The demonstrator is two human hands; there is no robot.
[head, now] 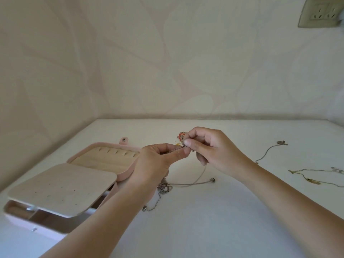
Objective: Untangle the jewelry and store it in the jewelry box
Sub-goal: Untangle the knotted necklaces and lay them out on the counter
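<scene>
Jewelry tangle [183,146], pinched between both hands above the table [214,229]. Left hand [156,161]: thumb and forefinger closed on a thin chain. Right hand [210,149]: fingertips curled, gripping the knot just beside the left thumb. Trails down under the left hand into a heap of chains [164,188] on the table. Open box [128,171] just left of the hands. Loose necklaces [268,151] well apart to the right.
</scene>
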